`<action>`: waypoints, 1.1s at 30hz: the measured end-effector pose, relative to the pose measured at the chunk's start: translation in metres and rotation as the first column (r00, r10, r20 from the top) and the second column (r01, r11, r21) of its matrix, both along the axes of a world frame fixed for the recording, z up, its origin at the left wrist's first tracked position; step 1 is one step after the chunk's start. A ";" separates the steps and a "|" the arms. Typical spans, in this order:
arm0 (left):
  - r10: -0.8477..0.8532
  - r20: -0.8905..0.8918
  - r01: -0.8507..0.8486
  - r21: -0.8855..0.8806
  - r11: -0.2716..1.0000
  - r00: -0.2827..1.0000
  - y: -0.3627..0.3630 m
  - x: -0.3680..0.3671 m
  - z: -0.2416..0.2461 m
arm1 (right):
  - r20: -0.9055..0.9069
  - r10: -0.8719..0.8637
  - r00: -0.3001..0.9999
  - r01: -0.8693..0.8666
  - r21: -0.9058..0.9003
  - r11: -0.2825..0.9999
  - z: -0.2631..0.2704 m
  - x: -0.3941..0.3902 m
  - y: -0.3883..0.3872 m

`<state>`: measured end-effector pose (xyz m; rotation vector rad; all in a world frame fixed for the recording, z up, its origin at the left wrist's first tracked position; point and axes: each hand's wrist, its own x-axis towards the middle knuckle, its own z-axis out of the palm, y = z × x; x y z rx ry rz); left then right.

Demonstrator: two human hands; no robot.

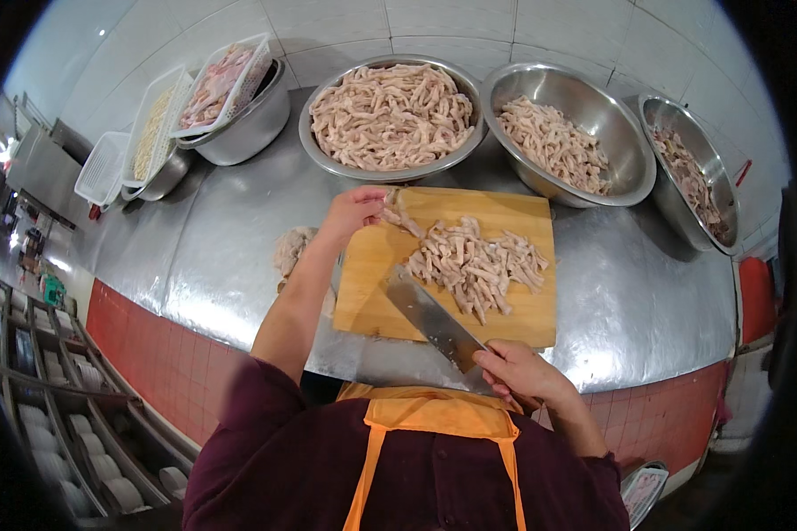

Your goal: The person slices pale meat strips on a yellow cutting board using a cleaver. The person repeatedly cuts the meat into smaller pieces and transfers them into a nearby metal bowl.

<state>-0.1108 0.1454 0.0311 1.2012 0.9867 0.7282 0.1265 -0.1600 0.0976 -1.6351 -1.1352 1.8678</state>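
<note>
My right hand (519, 373) grips the handle of a cleaver (432, 318), whose broad blade points up and left over the near part of a wooden cutting board (372, 292). A pile of pale raw meat strips (468, 262), perhaps chicken necks or feet, lies on the board. My left hand (357, 211) is at the board's far left corner, its fingertips on a pale meat piece (402, 219). A greyish, crumpled clump (294, 249) rests on the metal table left of the board, partly behind my left forearm.
Behind the board on the steel table (219, 226) stand a full metal bowl of meat strips (392, 176), a partly filled one (608, 109) and another (664, 179) at right. White plastic baskets (99, 169) and a metal pot (252, 133) are at the left, against a tiled wall (451, 20).
</note>
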 end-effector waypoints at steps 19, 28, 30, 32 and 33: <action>0.262 -0.666 0.615 0.746 0.256 0.699 -0.003 0.036 -0.013 | 0.055 -0.235 0.970 0.232 0.053 0.971 0.007 0.008 -0.017; 0.023 -0.164 0.056 0.457 0.888 0.986 -0.040 -0.003 0.054 | -0.003 0.034 0.999 -0.034 0.018 0.999 0.006 -0.010 0.012; 0.193 -0.336 0.052 0.601 0.797 0.922 -0.075 -0.006 0.062 | -0.025 -0.017 1.000 0.018 0.021 1.000 0.002 -0.012 0.025; 0.278 -0.461 0.157 0.705 0.692 0.843 -0.098 -0.013 0.048 | -0.022 -0.065 0.998 0.066 0.038 0.997 -0.005 -0.013 0.033; 0.283 -0.501 0.233 0.738 0.634 0.818 -0.106 -0.015 0.031 | -0.006 -0.095 0.995 0.095 0.058 0.994 -0.005 -0.012 0.035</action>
